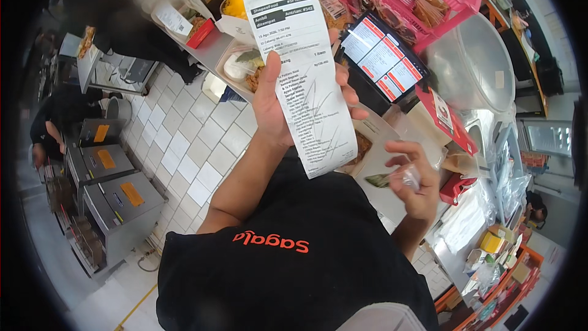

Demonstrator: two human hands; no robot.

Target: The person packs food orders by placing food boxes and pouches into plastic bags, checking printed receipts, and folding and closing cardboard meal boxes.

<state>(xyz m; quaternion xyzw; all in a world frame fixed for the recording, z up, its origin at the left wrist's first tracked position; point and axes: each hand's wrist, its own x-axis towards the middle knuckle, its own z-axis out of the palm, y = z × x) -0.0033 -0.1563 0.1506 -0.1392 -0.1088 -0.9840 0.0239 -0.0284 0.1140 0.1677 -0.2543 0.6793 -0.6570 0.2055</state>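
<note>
A long printed paper order slip (308, 87) is held up by my left hand (275, 105), thumb on its front and fingertips showing past its right edge. My right hand (415, 179) pinches a small clear plastic packet (410, 177) with contents I cannot make out; a dark green thing (377, 180) shows beside its fingers. An open paper food box (229, 62) with rice, a leaf and fried food stands beyond the left wrist. Another box of food (365, 149) is partly hidden behind the slip. A tablet (382, 57) with a lit screen stands behind the slip.
Pink plastic baskets (395, 4) hold packets near a large clear plastic tub (477, 64). Boxed food with a slip (172, 16) lies at the counter's far end. Plastic bags (514, 188) lie at the right. Co-workers (55, 119) work at the left beside metal fryers (124, 197).
</note>
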